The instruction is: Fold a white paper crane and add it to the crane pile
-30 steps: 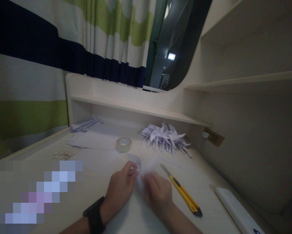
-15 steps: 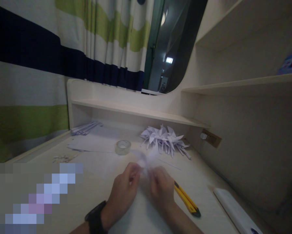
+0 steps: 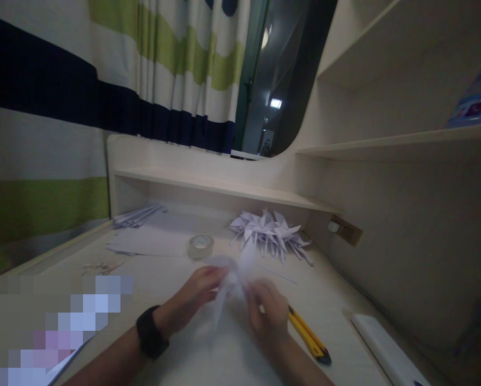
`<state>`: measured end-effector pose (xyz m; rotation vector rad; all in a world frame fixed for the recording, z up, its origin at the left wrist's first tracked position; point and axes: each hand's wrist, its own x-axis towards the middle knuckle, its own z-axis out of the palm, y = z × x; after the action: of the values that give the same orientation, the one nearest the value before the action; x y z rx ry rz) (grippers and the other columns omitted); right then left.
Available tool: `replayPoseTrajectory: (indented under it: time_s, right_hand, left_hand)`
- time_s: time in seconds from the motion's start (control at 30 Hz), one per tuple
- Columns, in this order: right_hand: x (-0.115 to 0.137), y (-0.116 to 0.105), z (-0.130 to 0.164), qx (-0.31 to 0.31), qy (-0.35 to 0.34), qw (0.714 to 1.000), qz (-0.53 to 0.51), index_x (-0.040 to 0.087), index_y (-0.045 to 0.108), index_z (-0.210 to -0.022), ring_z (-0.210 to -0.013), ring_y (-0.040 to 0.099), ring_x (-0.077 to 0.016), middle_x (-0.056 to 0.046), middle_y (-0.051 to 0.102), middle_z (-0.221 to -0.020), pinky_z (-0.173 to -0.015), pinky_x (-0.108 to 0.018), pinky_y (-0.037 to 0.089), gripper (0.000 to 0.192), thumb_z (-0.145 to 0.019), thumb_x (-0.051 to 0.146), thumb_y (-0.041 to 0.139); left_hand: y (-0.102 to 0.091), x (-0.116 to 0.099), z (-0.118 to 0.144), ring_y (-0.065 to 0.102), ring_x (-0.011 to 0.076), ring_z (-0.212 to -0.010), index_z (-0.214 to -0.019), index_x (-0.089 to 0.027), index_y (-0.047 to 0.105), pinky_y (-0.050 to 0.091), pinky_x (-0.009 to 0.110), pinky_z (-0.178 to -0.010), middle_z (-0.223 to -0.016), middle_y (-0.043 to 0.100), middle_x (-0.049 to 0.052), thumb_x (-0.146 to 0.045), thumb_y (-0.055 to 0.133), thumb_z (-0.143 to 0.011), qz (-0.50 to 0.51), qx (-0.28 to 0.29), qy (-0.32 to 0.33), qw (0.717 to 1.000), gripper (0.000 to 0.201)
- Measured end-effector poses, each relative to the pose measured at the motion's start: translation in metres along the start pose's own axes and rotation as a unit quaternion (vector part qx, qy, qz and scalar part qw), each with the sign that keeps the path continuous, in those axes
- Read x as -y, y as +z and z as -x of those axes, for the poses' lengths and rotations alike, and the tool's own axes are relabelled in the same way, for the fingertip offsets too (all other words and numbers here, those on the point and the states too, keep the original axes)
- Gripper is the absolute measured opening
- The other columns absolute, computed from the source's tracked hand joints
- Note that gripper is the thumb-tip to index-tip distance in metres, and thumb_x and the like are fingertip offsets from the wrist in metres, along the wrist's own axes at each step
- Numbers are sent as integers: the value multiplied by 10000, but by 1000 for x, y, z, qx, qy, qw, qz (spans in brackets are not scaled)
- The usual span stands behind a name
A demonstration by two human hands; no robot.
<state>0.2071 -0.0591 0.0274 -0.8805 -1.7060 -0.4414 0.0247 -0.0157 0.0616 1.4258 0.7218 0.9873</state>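
Note:
A white paper pinwheel, smeared by motion, is between my hands above the desk. My left hand, with a black watch on the wrist, pinches one of its blades from the left. My right hand has its fingers closed at the pinwheel's lower right side; what lies inside that grip is hidden. Just behind the pinwheel stands a roll of clear tape. A yellow utility knife lies to the right of my right hand. A thin white stick rests on the desk beyond that hand.
Several finished paper pinwheels are piled at the back. White paper sheets and rolled paper sticks lie back left, near small pale pieces. A long white box is at right, below a wall socket.
My left hand has moved up and turned to grip a blade, and the pinwheel has turned, with one blade now hanging down. My right hand has stayed nearly in place.

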Motion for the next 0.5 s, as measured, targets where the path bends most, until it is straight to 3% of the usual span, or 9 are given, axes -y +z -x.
replayPoseTrajectory:
  time_s: [0.07, 0.13, 0.23, 0.37, 0.5]
  right_hand:
    - [-2, 2, 2, 28, 11, 1000, -1, 171, 625, -832, -655, 602, -142, -61, 634, -758, -562, -235, 474, 92, -880, 149, 550]
    - [-3, 3, 3, 46, 21, 999, 3, 172, 617, -819, -635, 588, -137, -57, 623, -748, -539, -229, 451, 96, -881, 159, 546]
    - [0, 4, 3, 55, 23, 998, 11, 172, 607, -796, -596, 569, -129, -44, 605, -715, -519, -224, 429, 120, -885, 174, 526]
    - [4, 3, 0, 70, 18, 997, 26, 172, 602, -790, -543, 543, -111, -32, 600, -710, -499, -216, 414, 129, -884, 184, 514]
    - [4, 2, 0, 78, 11, 996, 28, 173, 595, -781, -534, 535, -108, -25, 595, -699, -500, -213, 407, 124, -879, 187, 520]
  left_hand:
    - [5, 8, -1, 614, 172, -669, -778, -145, 663, 474, 253, -608, -712, 664, 34, -521, 613, -776, -54, -17, 23, 998, 379]
    - [7, 14, 0, 568, 153, -588, -670, -152, 626, 427, 233, -532, -616, 613, -1, -485, 650, -750, -132, -74, 44, 988, 343]
    - [6, 20, 3, 579, 165, -576, -595, -161, 616, 443, 248, -536, -594, 630, 2, -427, 651, -748, -184, -115, 65, 974, 309]
    - [3, 23, 5, 681, 222, -750, -757, -163, 720, 530, 312, -708, -801, 751, 58, -365, 624, -776, -125, -73, 63, 987, 224]
    - [1, 22, 7, 702, 230, -828, -912, -165, 732, 547, 335, -789, -942, 764, 79, -330, 649, -752, -99, -114, 75, 986, 245]
